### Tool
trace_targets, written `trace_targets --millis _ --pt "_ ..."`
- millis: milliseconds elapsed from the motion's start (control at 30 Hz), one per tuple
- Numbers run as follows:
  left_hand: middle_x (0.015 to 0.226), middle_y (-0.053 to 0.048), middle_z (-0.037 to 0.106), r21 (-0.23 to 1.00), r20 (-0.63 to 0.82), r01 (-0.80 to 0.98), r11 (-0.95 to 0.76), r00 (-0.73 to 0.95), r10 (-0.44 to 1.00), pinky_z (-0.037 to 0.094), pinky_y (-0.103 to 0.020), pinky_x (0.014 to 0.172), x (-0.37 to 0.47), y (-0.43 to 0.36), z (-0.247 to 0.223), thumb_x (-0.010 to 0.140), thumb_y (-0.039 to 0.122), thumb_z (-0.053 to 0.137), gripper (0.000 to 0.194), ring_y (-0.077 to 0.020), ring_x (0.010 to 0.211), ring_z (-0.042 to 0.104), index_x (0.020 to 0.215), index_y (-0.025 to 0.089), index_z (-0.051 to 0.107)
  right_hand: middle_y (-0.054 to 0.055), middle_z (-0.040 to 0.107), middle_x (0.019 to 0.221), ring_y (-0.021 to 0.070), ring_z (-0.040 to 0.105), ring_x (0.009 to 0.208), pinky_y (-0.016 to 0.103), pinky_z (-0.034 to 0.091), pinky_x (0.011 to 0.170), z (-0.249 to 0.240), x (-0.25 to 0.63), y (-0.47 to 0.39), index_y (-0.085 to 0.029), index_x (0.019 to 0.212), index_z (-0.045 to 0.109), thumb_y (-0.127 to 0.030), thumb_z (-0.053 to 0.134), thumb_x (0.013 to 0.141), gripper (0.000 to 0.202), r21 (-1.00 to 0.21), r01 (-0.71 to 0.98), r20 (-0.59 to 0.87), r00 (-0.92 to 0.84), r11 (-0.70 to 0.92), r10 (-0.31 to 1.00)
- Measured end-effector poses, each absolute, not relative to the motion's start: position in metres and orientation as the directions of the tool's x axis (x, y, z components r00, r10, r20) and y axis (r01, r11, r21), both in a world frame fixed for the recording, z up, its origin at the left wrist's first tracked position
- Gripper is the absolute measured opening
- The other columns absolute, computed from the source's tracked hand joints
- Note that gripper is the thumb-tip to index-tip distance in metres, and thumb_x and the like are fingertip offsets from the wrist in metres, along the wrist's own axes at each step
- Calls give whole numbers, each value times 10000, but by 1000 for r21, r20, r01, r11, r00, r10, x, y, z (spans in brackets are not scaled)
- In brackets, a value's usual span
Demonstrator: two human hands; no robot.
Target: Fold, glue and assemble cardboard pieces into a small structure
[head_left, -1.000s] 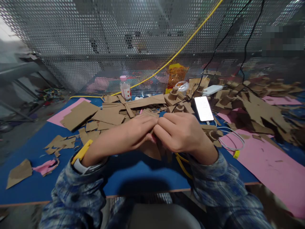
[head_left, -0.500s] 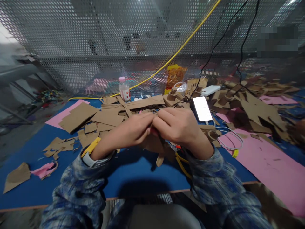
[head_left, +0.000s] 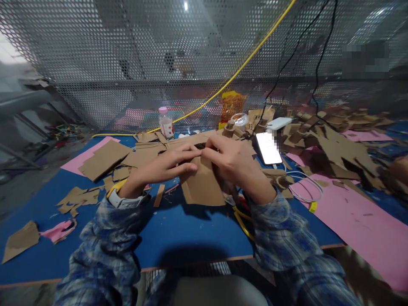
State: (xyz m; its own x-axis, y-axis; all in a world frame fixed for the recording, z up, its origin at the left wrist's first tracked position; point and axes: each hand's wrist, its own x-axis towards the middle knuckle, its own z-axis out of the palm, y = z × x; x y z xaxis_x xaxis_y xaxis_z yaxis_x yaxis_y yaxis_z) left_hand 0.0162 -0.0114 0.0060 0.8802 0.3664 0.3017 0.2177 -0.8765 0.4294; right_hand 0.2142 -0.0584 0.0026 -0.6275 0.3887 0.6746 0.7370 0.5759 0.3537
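A piece of brown cardboard [head_left: 202, 185] is tilted up above the table in front of me, its broad face towards me. At its upper left, my left hand [head_left: 172, 165] holds it with the thumb on the face and the fingers along the top edge. Curled fingers of my right hand [head_left: 231, 159] pinch its upper right edge; their tips are partly hidden. A narrow cardboard strip [head_left: 159, 195] lies on the blue table [head_left: 194, 238] below my left hand. Yellow-handled tools [head_left: 242, 223] lie partly hidden by my right forearm.
Cardboard scraps [head_left: 79, 195] and pink sheets [head_left: 353, 225] lie at both sides. Farther back stand a pink-capped bottle [head_left: 166, 123], a lit phone [head_left: 268, 148] with a white cable [head_left: 320, 191], and cardboard rolls [head_left: 228, 128]. Another person's hand [head_left: 400, 168] shows at the right edge.
The cardboard has turned so that its broad face shows below my hands. My left hand has moved slightly left and its thumb has spread from the right hand.
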Motion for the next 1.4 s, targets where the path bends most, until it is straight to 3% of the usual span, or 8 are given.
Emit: trace_targets --millis 133,233,400,767,967,1100,1400 --pt "1151 -106 538 457 287 162 -875 904 317 378 -361 995 11 -13 12 939 473 355 441 -213 1090 493 1210 192 561 34 503 641 147 376 602 285 232 527 -1 208 -61 -143 744 624 -122 361 894 303 436 708 682 -663 556 309" --pt "1167 -109 544 502 309 64 -862 918 248 394 -370 982 4 -8 12 909 500 420 479 -227 1097 501 1282 217 516 36 518 639 144 378 594 283 231 527 -1 205 -63 -144 744 627 -114 351 896 316 433 724 710 -641 537 291" --pt "1122 -104 562 518 305 113 -848 902 306 406 -364 968 0 0 7 927 470 400 452 -206 1027 529 1263 207 549 36 541 677 131 370 575 275 222 515 -4 202 -67 -149 797 628 -138 324 922 329 376 769 749 -581 517 318" --pt "1210 -121 572 507 342 52 -861 904 256 403 -363 1009 3 -2 9 931 496 353 484 -226 1106 535 1235 197 582 16 541 632 124 418 571 267 269 531 -6 191 -72 -173 684 575 -149 352 947 345 397 763 788 -569 510 236" --pt "1023 -109 685 549 216 119 -827 936 278 494 -290 830 -6 -3 14 834 555 524 508 -213 892 625 1145 174 650 7 522 589 129 440 571 273 298 538 -7 185 -76 -176 633 528 -123 354 943 360 409 720 789 -588 561 179" --pt "961 -117 705 576 179 122 -809 946 270 509 -273 788 -7 -4 16 810 572 547 522 -219 876 639 1089 151 676 -4 480 552 124 412 541 275 284 523 -7 182 -83 -184 613 515 -133 332 953 390 377 740 811 -554 557 188" --pt "953 -112 696 533 305 115 -838 898 317 505 -241 729 6 -15 16 868 596 419 573 -184 837 635 1132 140 644 8 470 535 133 388 512 272 268 479 -5 189 -84 -156 644 588 -143 338 936 385 287 778 847 -479 559 230"
